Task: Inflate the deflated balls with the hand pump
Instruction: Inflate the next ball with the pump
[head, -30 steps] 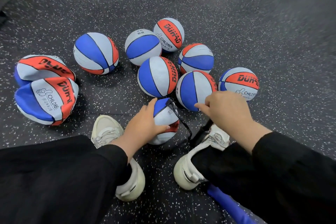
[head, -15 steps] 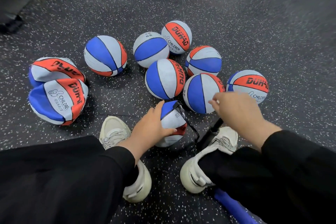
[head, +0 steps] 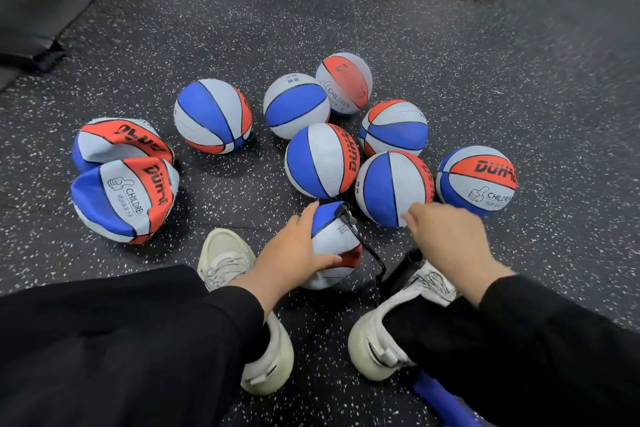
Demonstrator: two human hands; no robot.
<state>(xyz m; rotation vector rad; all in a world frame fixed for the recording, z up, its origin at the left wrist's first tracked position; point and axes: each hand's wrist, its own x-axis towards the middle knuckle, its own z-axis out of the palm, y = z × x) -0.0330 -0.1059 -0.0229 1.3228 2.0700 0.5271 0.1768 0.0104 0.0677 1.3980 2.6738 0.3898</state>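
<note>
Lower centre: left hand (head: 294,253) grips the part-inflated ball (head: 334,246), hose (head: 363,246) attached. Right hand (head: 450,243), curled over the pump (head: 403,269); grip hidden. Pumping under way; next, another steady stroke.

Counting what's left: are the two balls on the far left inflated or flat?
Flat. Both left balls are caved in and creased, unlike the round ball beside them.

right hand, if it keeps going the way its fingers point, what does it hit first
Probably the round blue, white and red ball just beyond the right hand; its fingertips already overlap the ball's lower edge, though depth is unclear.
</note>
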